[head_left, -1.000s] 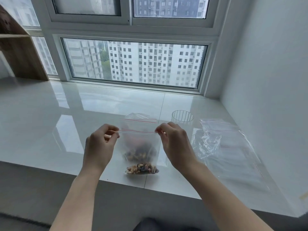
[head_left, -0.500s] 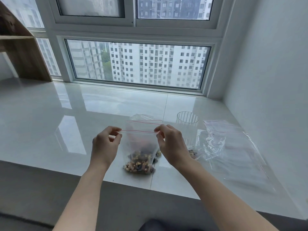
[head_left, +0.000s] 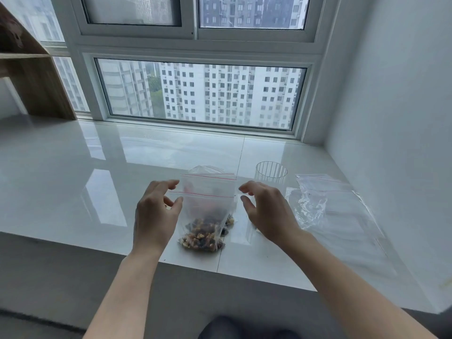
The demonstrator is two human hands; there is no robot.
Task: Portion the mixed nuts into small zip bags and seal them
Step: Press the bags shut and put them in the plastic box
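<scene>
Both hands have let go of the red zip line: the left hand and right hand are hovering spread and empty beside the small clear zip bag of mixed nuts, standing on the glossy white ledge. Another filled bag is standing behind; the large clear plastic bag is lying apparently emptied, suggesting portioning is nearly done.

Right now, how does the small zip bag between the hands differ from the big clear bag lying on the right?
The small zip bag stands upright on the sill; the large clear bag lies flat and crumpled. The small zip bag holds mixed nuts at its bottom; the large clear bag looks nearly empty. The small one is plainly much smaller. Both are transparent plastic with a red line at the zip.
</scene>
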